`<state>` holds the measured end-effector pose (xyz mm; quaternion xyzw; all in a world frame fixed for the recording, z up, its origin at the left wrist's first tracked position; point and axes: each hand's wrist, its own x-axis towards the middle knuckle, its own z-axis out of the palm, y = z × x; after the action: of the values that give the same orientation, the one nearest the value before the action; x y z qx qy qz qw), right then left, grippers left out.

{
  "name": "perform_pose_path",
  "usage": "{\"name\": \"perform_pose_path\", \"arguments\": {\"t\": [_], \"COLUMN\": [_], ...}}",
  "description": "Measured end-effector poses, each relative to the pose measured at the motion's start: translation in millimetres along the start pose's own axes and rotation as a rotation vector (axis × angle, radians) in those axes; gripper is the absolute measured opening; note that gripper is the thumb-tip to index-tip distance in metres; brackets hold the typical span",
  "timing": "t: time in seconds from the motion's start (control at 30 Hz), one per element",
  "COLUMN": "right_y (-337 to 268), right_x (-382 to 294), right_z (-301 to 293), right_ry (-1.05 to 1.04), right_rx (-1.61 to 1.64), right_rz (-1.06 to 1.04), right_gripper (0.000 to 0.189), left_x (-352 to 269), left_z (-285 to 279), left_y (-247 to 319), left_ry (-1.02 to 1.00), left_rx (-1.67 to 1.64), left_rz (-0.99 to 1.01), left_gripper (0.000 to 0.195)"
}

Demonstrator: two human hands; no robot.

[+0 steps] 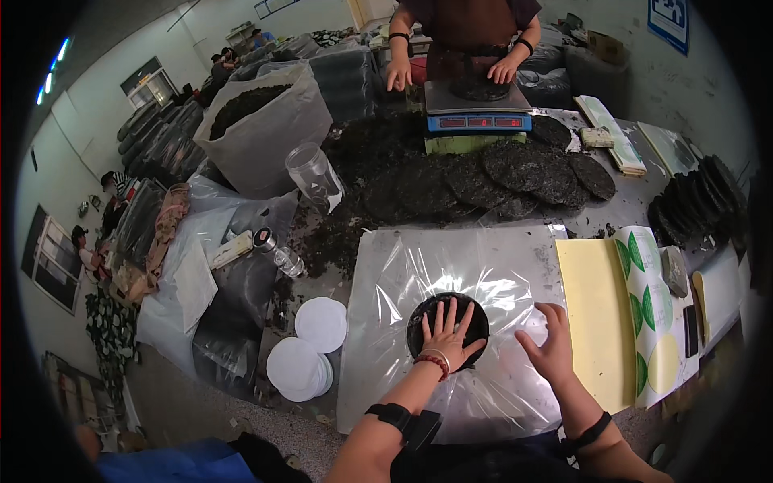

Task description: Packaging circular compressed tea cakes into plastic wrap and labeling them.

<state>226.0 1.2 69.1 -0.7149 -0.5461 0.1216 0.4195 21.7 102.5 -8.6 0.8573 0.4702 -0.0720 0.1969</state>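
Observation:
A round black disc of what looks like dried seaweed (416, 338) lies on clear plastic sheeting (386, 380) in front of me. My left hand (447, 338) lies flat on the disc with its fingers spread, a red bead bracelet at the wrist. To the right of the disc, my right hand (546, 344) is over the plastic, fingers apart and holding nothing; whether it touches the sheet I cannot tell. Stacks of white round paper sheets (293, 368) rest left of the plastic. Past the plastic, several dark discs (519, 169) overlap in a row.
Across the table, a person's hands are at a scale (480, 121) bearing another disc. Left of centre stand a clear plastic jar (311, 172), a bottle (284, 256) and a sack of dark flakes (266, 151). Yellow paper (595, 320), printed sheets (649, 320) and stacked discs (694, 199) are at right.

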Motion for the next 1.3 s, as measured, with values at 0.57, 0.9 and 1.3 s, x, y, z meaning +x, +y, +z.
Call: {"name": "perform_pose_path", "arguments": {"t": [0.57, 0.9, 1.3], "right_y": [39, -12, -9], "right_x": [-71, 13, 14], "right_z": [52, 84, 117], "right_ry": [-0.092, -0.311, -0.569], "right_rx": [0.083, -0.393, -0.408], "right_rz": [-0.107, -0.288, -0.315], "right_gripper": [0.132, 0.048, 0.062], "left_x": [-199, -14, -24], "left_z": [34, -33, -54], "left_y": [71, 11, -34], "left_ry": [-0.076, 0.644, 0.935], "left_rx": [-1.051, -0.366, -1.001], "left_rz": [0.661, 0.025, -0.019], "left_gripper": [0.044, 0.043, 0.075]}}
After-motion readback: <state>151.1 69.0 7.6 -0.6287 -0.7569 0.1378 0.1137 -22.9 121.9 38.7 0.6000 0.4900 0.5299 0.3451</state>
